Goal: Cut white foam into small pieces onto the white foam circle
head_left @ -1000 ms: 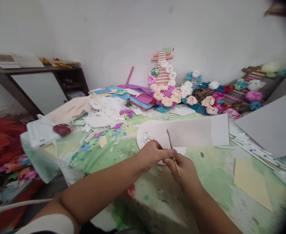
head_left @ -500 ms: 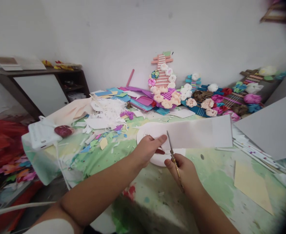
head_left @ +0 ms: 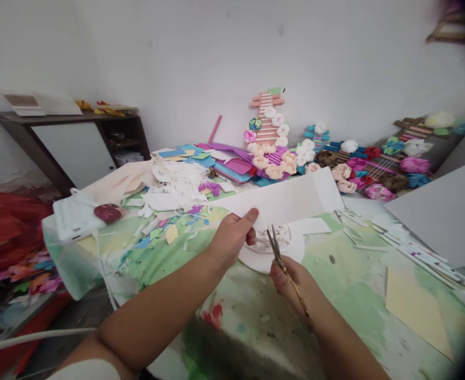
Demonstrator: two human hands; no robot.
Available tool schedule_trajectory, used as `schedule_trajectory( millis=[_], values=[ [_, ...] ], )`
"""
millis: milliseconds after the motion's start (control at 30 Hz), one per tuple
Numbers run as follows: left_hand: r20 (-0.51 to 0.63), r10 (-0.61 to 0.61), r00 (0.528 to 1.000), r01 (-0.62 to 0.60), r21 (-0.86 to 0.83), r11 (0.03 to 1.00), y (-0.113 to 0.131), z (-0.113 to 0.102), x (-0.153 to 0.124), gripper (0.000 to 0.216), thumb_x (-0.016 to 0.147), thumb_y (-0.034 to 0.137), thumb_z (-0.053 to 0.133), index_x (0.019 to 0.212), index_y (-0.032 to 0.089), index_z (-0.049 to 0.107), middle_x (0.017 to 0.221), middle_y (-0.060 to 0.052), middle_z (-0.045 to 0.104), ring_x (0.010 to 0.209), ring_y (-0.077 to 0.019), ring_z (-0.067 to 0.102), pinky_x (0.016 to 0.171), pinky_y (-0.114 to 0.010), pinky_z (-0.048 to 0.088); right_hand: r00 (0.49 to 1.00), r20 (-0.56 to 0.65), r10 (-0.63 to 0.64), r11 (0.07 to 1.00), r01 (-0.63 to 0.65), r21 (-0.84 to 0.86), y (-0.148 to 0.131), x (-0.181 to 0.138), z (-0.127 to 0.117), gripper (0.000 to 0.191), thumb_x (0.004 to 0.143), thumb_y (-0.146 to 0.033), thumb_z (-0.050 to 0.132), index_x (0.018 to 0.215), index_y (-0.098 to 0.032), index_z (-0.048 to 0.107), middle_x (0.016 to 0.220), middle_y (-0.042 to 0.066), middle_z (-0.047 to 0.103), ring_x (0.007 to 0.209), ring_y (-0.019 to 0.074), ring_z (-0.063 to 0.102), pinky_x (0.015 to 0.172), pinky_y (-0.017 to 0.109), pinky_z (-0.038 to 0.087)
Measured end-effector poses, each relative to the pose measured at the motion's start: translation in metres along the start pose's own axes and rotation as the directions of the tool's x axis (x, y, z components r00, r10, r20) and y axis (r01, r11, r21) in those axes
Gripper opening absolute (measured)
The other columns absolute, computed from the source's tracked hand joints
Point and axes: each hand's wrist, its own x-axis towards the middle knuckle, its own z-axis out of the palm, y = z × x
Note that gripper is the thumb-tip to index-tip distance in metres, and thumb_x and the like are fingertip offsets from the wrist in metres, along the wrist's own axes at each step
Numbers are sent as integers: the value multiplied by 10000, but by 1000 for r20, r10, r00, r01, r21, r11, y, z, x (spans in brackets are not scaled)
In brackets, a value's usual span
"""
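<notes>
My left hand [head_left: 232, 235] pinches the lower edge of a long white paper strip [head_left: 291, 199] between thumb and fingers. My right hand [head_left: 293, 282] is closed round the handles of a pair of scissors [head_left: 278, 253]. Their blades point up and away from me, slightly parted, just below the strip and apart from it. Under both hands lies a white round piece [head_left: 266, 264] with a cut-out centre, where small white scraps [head_left: 274, 238] show. A white tab juts out at its right.
Shredded white paper [head_left: 179, 182] and coloured scraps lie behind my left arm. Guitar-shaped crafts with paper flowers [head_left: 274, 142] lean on the wall. At right are thin white sticks [head_left: 418, 253], a yellow sheet [head_left: 418, 311] and a large white board [head_left: 446, 211]. A white device [head_left: 74, 216] stands at left.
The strip has been tilted, its right end swinging up and left, which uncovers the round piece. The scissors have moved down, away from the strip's edge.
</notes>
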Motion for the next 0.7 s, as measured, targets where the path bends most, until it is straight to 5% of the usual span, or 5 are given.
schedule_trajectory(
  millis=[233, 400, 567, 700],
  values=[
    [-29, 55, 998, -55, -6, 998, 4, -7, 6, 397, 590, 473, 526, 417, 132, 420, 348, 21, 410, 351, -61, 395, 421, -211, 308, 1000, 3, 31, 999, -31, -36, 2, -2, -4, 336, 717, -480, 359, 601, -166, 383, 509, -35, 356, 467, 78, 365, 417, 196, 277],
    [-138, 127, 982, -116, 85, 990, 9, -11, 10, 420, 597, 497, 499, 398, 136, 417, 329, 30, 388, 348, -58, 378, 412, -203, 295, 999, 0, -46, 986, 45, 162, 4, -3, -6, 366, 728, -507, 312, 627, -165, 391, 500, -39, 340, 424, 74, 365, 399, 204, 300],
    [40, 92, 995, -100, 331, 938, 11, -10, 0, 458, 622, 515, 456, 379, 127, 448, 322, 15, 412, 348, -60, 385, 449, -210, 311, 996, 23, -91, 984, 86, 157, 6, -1, -5, 377, 733, -514, 307, 595, -169, 371, 458, -43, 343, 402, 68, 344, 394, 205, 284],
    [104, 45, 994, -77, 327, 942, 9, -9, -1, 476, 641, 517, 432, 363, 131, 410, 308, 22, 382, 331, -49, 355, 421, -202, 278, 998, 25, -51, 995, 49, 93, 2, 0, -7, 397, 724, -531, 306, 555, -173, 343, 440, -43, 333, 406, 69, 338, 391, 203, 259]
  ],
)
